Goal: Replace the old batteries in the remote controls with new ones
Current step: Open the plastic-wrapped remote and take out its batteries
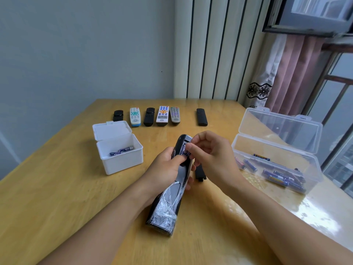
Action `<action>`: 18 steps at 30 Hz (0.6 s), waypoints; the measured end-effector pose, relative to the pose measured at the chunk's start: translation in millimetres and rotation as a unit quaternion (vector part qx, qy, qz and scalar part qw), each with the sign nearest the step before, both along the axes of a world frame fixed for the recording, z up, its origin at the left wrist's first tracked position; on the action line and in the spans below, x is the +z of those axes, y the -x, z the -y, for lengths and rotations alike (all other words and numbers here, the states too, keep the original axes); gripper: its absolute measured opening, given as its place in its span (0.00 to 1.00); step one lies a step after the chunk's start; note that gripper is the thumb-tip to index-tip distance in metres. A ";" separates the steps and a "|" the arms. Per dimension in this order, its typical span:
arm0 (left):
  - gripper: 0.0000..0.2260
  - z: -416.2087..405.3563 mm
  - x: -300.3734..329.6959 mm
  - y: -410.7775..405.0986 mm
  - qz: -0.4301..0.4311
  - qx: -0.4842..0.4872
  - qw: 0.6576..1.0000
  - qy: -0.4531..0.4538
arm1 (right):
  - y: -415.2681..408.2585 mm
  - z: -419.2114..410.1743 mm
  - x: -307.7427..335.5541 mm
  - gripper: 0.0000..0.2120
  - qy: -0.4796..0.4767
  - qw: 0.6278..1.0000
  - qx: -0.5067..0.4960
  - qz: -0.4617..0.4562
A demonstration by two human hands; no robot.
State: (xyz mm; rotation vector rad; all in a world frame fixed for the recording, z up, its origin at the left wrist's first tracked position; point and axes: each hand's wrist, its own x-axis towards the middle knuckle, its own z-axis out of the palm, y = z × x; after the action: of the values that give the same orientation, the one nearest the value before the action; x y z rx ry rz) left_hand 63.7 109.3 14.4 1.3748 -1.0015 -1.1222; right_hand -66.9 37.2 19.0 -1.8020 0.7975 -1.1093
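Note:
A long black remote (172, 197), wrapped in crinkled plastic film at its near end, is held back side up above the table. My left hand (168, 169) grips it around the middle. The battery compartment at its far end is uncovered, and a blue battery (185, 150) sits in it. My right hand (212, 152) pinches that battery with thumb and fingertips. The black battery cover (200, 172) lies on the table just under my right hand.
A white lidded box (119, 159) at left holds two blue batteries (121, 151). A clear plastic case (282, 150) at right holds several batteries. Several remotes (162, 115) lie in a row at the far side of the wooden table (57, 197).

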 end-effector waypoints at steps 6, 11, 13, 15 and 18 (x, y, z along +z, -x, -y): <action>0.10 -0.4 2.8 -10.3 -0.044 0.021 0.998 -0.040 | 7.3 7.6 9.3 0.07 -0.117 0.981 -0.040 0.148; 0.10 -0.2 6.7 -20.2 -0.116 0.040 0.991 -0.051 | -38.3 -4.0 40.4 0.05 -0.175 0.975 0.058 0.124; 0.11 -1.2 8.8 -20.6 -0.112 0.045 0.991 -0.056 | -75.4 -6.5 51.0 0.05 -0.169 0.978 0.098 0.077; 0.12 -5.4 11.0 -23.4 -0.096 0.051 0.992 -0.062 | -113.5 -4.3 54.6 0.05 -0.153 0.980 0.127 0.007; 0.13 -8.2 15.8 -25.1 -0.085 0.057 0.991 -0.081 | -150.4 4.5 49.8 0.04 -0.129 0.972 0.144 -0.131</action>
State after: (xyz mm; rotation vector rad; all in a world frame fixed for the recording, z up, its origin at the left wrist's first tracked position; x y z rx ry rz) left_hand 88.9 117.5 30.2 1.4186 -0.7140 -1.2338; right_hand 83.5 32.7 68.7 -1.7904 0.7624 -0.5594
